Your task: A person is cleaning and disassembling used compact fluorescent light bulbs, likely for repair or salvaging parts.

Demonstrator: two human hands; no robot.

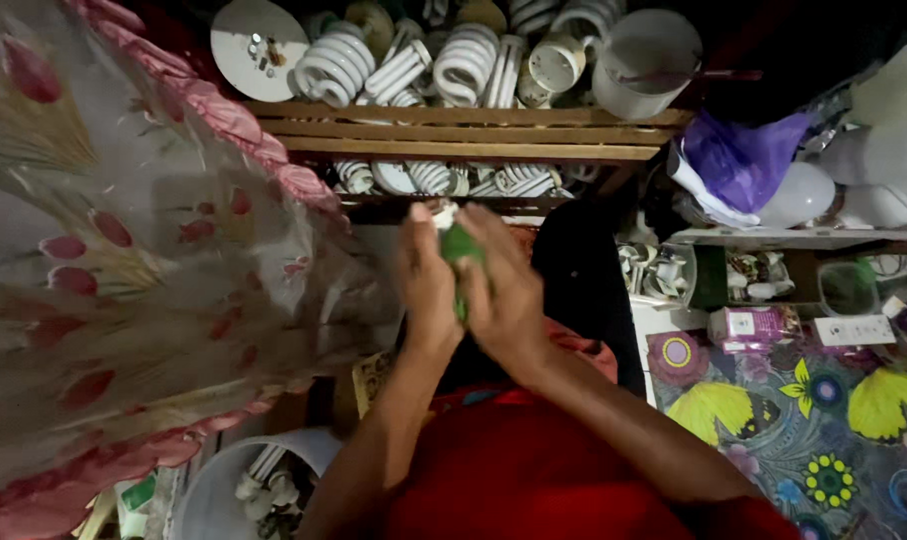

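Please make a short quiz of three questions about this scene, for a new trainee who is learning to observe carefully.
1. True or false: the left hand and the right hand together hold one small green object.
2. What lies in the wooden crate above the hands? A) spiral lamp bulbs B) books C) shoes
3. Fill in: the purple bag lies to the ____ of the crate.

Key
1. True; both hands close around it, so its exact kind is hard to tell.
2. A; white spiral bulbs fill the crate.
3. Right, next to round white bulbs.
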